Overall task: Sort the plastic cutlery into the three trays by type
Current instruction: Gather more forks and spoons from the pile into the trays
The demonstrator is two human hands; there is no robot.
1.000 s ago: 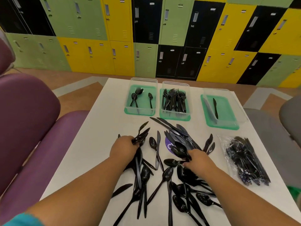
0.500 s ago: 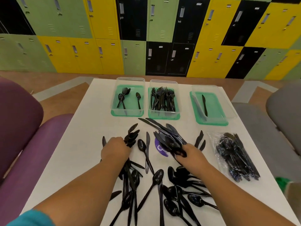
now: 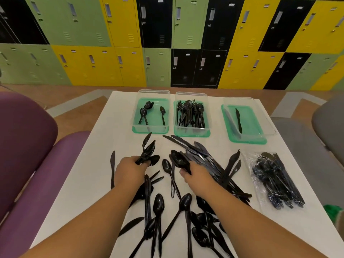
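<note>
bunch of spoons (image 3: pixel 148 153) still gripped in the curled left hand (image 3: pixel 128 173), right hand (image 3: pixel 199 176) shifted leftward from the knife pile (image 3: pixel 202 155), one spoon (image 3: pixel 178 160) pinched in it

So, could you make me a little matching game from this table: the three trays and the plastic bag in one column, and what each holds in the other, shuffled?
Column one:
1. left tray
2. middle tray
3. right tray
4. clear bag

Column two:
A. one black knife
B. wrapped cutlery
C. a few spoons
D. a dense heap of forks

Pairs: 1-C, 2-D, 3-A, 4-B.
</note>
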